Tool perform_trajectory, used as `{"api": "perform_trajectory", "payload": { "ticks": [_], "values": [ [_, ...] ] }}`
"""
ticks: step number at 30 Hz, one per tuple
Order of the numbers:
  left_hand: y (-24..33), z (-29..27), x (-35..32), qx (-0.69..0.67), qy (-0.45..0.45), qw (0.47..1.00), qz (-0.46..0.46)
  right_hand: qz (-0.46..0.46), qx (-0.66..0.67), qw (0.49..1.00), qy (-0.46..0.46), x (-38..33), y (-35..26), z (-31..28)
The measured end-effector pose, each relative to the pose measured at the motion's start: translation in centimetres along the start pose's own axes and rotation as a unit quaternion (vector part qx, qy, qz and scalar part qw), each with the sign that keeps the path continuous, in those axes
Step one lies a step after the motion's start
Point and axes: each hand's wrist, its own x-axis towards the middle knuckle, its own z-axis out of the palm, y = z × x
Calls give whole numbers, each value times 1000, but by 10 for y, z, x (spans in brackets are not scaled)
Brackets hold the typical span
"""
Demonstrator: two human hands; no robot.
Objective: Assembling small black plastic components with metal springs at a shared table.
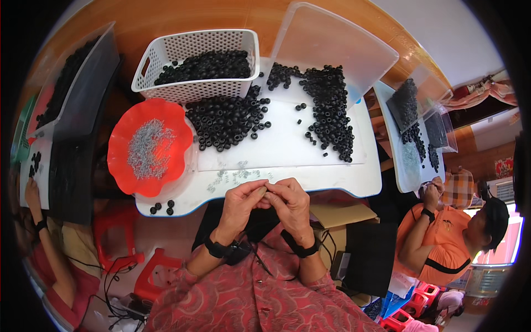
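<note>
White table [343, 180] edge: left hand [241, 202] meets right hand [289, 206] (fingertips touching).

We see a white perforated plastic basket [194, 63] of black rings beside a scalloped red plastic dish [124, 166] (holding small grey metal pieces [148, 148]), near red plastic stools [119, 232].

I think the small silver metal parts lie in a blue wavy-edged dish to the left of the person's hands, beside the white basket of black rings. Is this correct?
Not quite: the dish is red-orange, not blue. The head view shows it, wavy-edged, holding the small silver parts, to the left of the hands and beside the white basket of black rings.
</note>
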Motion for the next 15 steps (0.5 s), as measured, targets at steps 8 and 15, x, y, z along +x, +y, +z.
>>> {"api": "perform_trajectory", "payload": {
  "ticks": [8,15],
  "values": [
    [16,-15,-7,3,13,1000,-2,25,-48,997,59,1,13,-6],
    [14,-19,-2,-90,-13,996,0,-3,-119,988,99,11,26,10]
  ]
}}
